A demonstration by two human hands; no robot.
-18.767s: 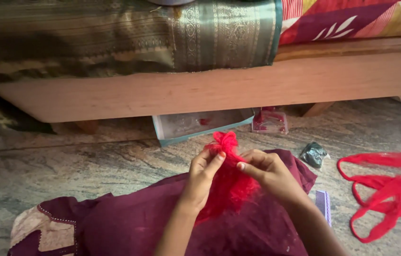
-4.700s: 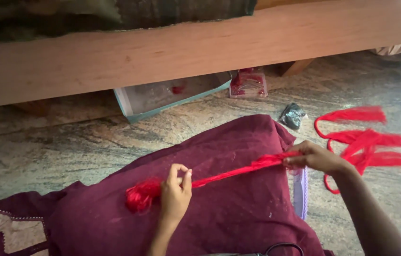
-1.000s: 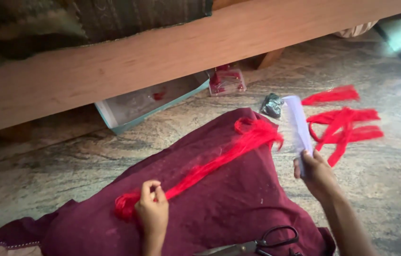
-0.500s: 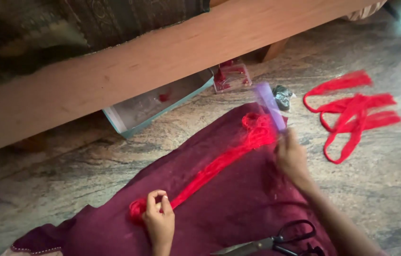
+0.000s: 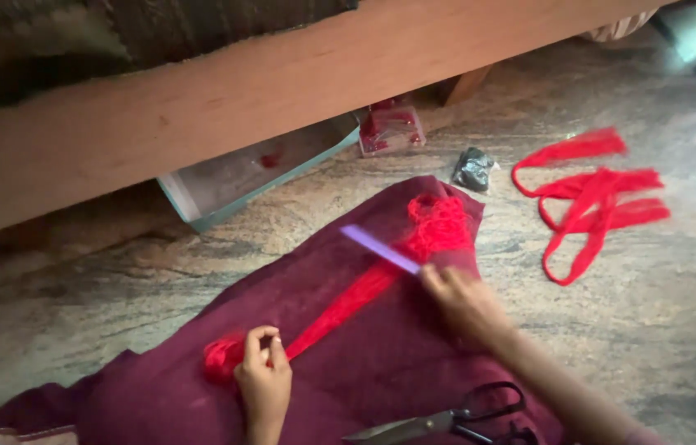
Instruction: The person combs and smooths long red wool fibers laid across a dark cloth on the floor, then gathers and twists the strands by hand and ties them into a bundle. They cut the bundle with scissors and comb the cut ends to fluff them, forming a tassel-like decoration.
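Left hand: my left hand [image 5: 263, 381] pinches shut on the stretched red thread bundle [image 5: 348, 301], pinning one end so it lies taut.
Right hand: my right hand [image 5: 465, 295], blurred, grips a flat pale lilac strip [image 5: 381, 249] over the threads.
Carrier: maroon cloth [image 5: 348, 363]; bundle crosses its middle.
Lower edge: black-handled scissors [image 5: 447, 422].
Floor: red ribbon loops [image 5: 591, 198], well apart.

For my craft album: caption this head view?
Left hand pinches red thread bundle on maroon cloth; right hand holds a pale purple ruler over it.
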